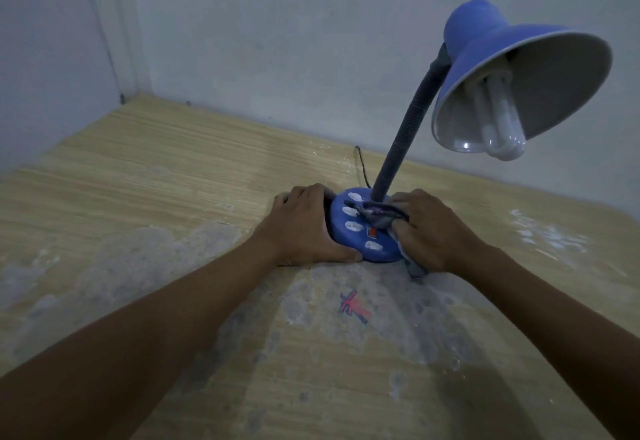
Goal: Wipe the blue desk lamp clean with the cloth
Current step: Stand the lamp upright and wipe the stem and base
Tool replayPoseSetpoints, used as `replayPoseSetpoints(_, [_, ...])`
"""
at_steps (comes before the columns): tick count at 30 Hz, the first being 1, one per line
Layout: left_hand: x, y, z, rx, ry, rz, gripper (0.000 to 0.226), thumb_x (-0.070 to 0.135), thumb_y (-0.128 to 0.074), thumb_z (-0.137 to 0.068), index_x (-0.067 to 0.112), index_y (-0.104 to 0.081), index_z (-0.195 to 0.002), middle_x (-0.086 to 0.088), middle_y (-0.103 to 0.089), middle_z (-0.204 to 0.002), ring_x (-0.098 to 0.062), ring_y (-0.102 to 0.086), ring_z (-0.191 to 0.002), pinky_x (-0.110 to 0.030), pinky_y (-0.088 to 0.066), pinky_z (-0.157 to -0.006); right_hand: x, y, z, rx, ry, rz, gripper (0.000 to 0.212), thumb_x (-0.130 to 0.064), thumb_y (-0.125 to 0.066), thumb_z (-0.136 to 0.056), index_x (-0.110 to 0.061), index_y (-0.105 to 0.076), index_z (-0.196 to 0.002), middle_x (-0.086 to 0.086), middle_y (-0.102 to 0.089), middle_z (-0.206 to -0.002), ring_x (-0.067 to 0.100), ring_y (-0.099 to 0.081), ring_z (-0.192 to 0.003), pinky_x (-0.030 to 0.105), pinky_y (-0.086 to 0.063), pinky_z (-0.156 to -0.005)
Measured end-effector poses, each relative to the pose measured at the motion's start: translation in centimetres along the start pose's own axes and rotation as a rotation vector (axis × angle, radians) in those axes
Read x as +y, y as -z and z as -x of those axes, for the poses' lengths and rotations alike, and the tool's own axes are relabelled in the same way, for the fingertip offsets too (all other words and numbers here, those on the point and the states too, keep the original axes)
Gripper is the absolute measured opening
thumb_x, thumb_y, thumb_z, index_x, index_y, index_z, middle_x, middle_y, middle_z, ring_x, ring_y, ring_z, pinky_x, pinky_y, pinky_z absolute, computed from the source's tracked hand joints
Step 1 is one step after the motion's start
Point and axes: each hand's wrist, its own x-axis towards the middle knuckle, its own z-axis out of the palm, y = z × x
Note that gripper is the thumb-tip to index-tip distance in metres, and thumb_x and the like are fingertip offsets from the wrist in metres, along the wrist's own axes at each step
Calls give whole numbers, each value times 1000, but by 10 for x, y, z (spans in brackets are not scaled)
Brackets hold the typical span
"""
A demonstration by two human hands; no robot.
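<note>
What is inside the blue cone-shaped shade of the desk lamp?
Inside the blue cone-shaped lamp shade, against its pale inner surface, hangs a white looped tube bulb, unlit. Its tip pokes out past the rim. The socket that holds it is hidden deep in the shade.

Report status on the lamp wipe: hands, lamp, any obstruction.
Left hand grips lamp base, steadying it. Right hand holds cloth on base by gooseneck. Nothing in the way; cord trails behind.

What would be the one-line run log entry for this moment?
left hand: grips lamp base | right hand: presses cloth on base by gooseneck | shade: not touched
</note>
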Motion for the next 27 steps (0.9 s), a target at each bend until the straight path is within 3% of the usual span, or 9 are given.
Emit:
replayPoseSetpoints(3, [0, -1, -1, 5, 3, -4, 93, 82, -75, -49, 35, -43, -123, 18, -52, -122, -9, -44, -118, -31, -26, -98, 7, 11, -1, 58, -128, -85, 22, -14, -44, -85, -15, -65, -80, 4, -63, -79, 20, -56, -73, 25, -41, -60])
replayPoseSetpoints(6, [-2, -1, 0, 8, -1, -2, 94, 83, -75, -49, 34, -43, -123, 17, -52, -122, -10, -44, -118, -32, -26, -98, 8, 9, -10, 118, -189, -169, 22, -7, -46, -87, -6, -68, -87, 9, -65, -80, 22, -58, -72, 24, -43, -61])
replayPoseSetpoints(8, [-2, 0, 0, 7, -2, 2, 94, 83, -75, -50, 35, -43, -124, 18, -52, -122, -9, -44, -118, -31, -26, -97, 5, 2, -9, 90, -113, -118, 24, -13, -45, -87, -11, -69, -92, 3, -65, -88, 24, -58, -81, 33, -44, -68])
replayPoseSetpoints(11, [0, 1, 0, -4, 4, 9, 92, 81, -76, -51, 34, -44, -124, 17, -52, -123, -10, -44, -118, -33, -27, -100, 6, -4, 1, 42, 17, 10, 29, -15, -46, -89, -19, -69, -106, -9, -56, -98, 16, -45, -87, 29, -32, -74])
replayPoseSetpoints(17, [3, 4, 2, -15, 14, 17, 94, 80, -76, -50, 33, -44, -125, 15, -53, -124, -10, -44, -117, -34, -29, -103, 3, 1, 38, 32, 65, 49, 28, -14, -47, -86, -24, -68, -101, -14, -56, -95, 15, -48, -90, 27, -36, -74])
replayPoseSetpoints(20, [3, 5, 3, -24, 22, 15, 95, 81, -76, -50, 33, -44, -125, 15, -53, -124, -11, -45, -118, -36, -30, -103, 3, 17, 43, 87, -257, -285, 23, -12, -48, -78, -21, -66, -65, -6, -64, -66, 10, -59, -69, 26, -44, -64])
replayPoseSetpoints(22, [5, 6, 4, -23, 19, 14, 95, 82, -75, -50, 33, -44, -125, 15, -54, -124, -11, -46, -117, -36, -30, -103, 5, 27, 46, 204, -530, -645, 18, -11, -51, -69, -12, -54, -51, 5, -55, -53, 21, -54, -55, 33, -40, -58])
replayPoseSetpoints(24, [7, 7, 5, -26, 27, 16, 95, 82, -75, -50, 33, -44, -125, 15, -54, -123, -11, -46, -116, -37, -31, -103, 4, 33, 52, 275, -745, -1011, 16, -8, -49, -72, -7, -46, -56, 11, -43, -53, 22, -45, -44, 33, -36, -49])
replayPoseSetpoints(27, [12, 11, 7, -39, 51, 19, 96, 81, -76, -51, 32, -45, -128, 12, -55, -126, -13, -48, -118, -37, -34, -103, -5, 40, 70, 199, -846, -1338, 22, -5, -39, -86, -5, -48, -66, 9, -42, -47, 21, -44, -36, 22, -39, -36])
